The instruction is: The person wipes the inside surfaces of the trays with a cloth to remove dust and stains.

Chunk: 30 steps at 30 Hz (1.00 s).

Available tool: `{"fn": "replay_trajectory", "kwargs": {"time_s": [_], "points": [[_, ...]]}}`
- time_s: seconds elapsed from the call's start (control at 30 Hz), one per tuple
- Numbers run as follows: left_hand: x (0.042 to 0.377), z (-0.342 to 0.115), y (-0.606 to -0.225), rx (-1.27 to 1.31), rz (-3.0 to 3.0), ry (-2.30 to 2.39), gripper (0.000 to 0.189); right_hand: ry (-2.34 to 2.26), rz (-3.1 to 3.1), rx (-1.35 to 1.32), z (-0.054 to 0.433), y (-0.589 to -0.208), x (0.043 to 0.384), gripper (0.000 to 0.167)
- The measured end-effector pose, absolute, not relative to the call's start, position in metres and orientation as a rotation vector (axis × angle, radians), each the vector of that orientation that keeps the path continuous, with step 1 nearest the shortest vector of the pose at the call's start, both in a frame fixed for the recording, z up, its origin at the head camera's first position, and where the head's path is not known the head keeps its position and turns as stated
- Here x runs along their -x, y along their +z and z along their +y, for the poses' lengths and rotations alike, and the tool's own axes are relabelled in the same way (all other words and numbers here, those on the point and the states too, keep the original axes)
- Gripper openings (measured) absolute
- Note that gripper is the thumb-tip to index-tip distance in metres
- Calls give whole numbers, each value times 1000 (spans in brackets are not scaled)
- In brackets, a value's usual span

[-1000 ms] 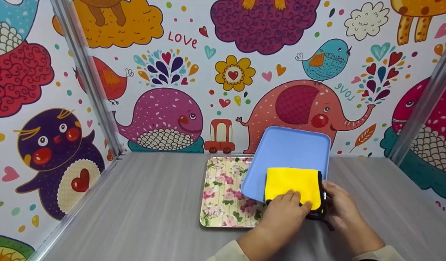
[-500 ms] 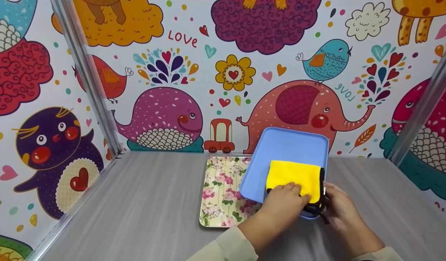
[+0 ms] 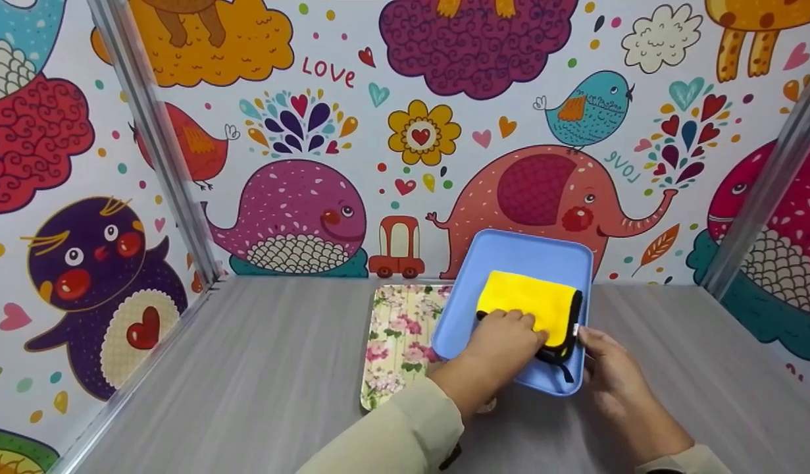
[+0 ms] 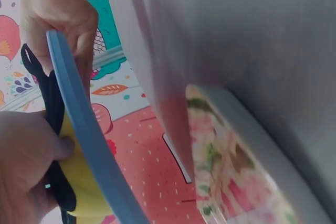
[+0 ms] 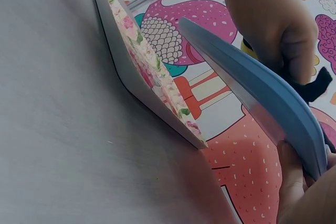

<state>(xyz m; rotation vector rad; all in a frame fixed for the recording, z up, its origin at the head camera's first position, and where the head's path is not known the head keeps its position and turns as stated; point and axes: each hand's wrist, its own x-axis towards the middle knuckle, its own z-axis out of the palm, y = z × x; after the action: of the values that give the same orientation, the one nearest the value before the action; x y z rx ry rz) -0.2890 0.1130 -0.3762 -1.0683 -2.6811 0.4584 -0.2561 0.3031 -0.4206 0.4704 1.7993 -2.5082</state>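
A folded yellow cloth (image 3: 526, 293) with black edging lies against the inside of a light blue tray (image 3: 536, 250). My left hand (image 3: 503, 343) grips the cloth near its lower edge, thumb and fingers bent on it. With my right hand (image 3: 616, 375) I hold the tray by its right edge, so that it tilts above the table. The right wrist view shows the tray's underside (image 5: 252, 87) and a right-hand finger (image 5: 290, 169) along it. A black loop (image 4: 32, 61) hangs off the cloth in the left wrist view. Part of the cloth is hidden under my left hand.
A shallow flower-patterned tray (image 3: 391, 342) lies on the grey table (image 3: 266, 368), partly covered by the blue tray and my left arm. Behind stands a wall (image 3: 352, 39) printed with cartoon animals. A metal post (image 3: 171, 151) rises at the left corner.
My left hand and the cloth have moved up the blue tray, away from its lower edge. The tray has shifted slightly left and its lower rim now shows.
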Motion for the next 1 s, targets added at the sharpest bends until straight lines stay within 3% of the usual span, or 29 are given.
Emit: {"fn": "replay_trajectory", "kwargs": {"time_s": [0.4, 1.0], "points": [[314, 98, -367, 999, -2683, 519, 43, -2491, 1911, -439, 300, -420, 258, 28], [350, 76, -354, 883, -2797, 555, 41, -2504, 1889, -397, 294, -421, 258, 32]]}}
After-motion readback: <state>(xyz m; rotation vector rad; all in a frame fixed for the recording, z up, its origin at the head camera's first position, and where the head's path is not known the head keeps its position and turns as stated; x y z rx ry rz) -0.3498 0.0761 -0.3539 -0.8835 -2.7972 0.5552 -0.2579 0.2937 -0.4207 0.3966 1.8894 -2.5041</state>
